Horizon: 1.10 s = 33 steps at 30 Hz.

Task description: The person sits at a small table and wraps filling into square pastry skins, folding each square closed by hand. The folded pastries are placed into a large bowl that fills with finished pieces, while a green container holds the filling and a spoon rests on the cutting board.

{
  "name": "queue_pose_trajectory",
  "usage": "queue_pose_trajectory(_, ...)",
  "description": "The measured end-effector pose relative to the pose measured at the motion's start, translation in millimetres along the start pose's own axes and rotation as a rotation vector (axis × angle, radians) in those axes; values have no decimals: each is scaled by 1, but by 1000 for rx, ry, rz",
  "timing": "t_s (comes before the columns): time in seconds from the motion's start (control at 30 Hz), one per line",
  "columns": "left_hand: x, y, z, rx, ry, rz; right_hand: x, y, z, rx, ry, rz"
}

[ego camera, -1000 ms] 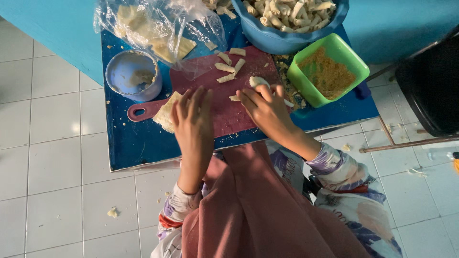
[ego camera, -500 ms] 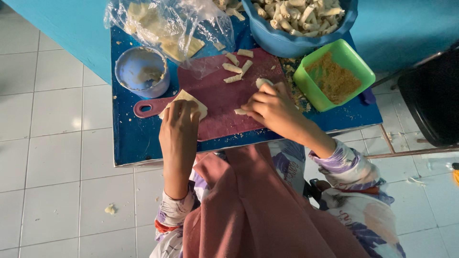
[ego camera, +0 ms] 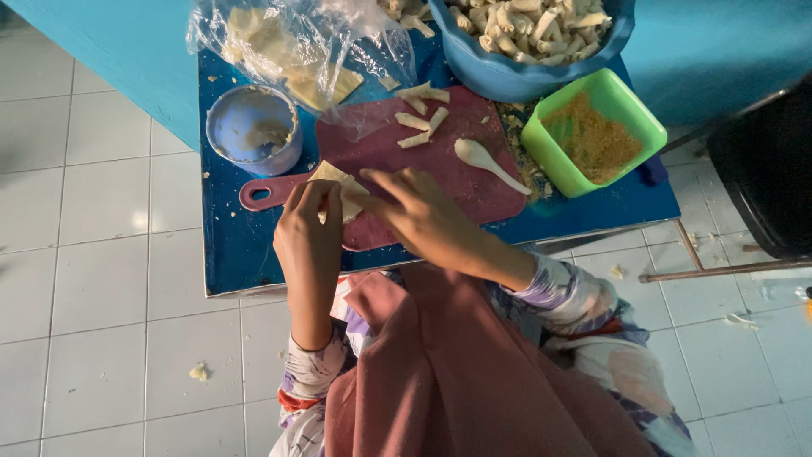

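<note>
On the near left of the maroon cutting board (ego camera: 440, 161), both hands pinching a pale wrapper (ego camera: 338, 182): left hand (ego camera: 309, 241) pinning it flat, right hand (ego camera: 423, 216) fingertips folding an edge. Spoon (ego camera: 486, 161) parked right, handy.

white tiled floor (ego camera: 101, 279), low blue table (ego camera: 237, 245), dim light.

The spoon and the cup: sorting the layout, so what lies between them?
In the head view, small rolled pieces lie on the red board between the spoon and the cup.
</note>
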State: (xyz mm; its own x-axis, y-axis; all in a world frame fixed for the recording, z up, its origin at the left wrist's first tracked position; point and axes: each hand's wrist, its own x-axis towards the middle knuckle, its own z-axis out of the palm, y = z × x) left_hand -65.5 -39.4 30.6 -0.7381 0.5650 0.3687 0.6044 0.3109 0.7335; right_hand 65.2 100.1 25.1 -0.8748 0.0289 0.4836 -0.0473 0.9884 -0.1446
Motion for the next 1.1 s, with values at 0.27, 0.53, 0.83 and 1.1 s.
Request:
queue_pose_trajectory(0.27,5,6,-8,-317,70,130,-8,-4,21,-62,17,12)
queue_pose_trajectory(0.53,-9,35,50,-33,99,247,-49,41,-45,-254,99,367)
queue_pose_trajectory(0.83,-39,47,88,1,-96,474,-60,56,-53,69,114,420)
queue_pose_trajectory(1.1,-45,36,60,63,-179,506,-51,46,-70,-30,-65,209)
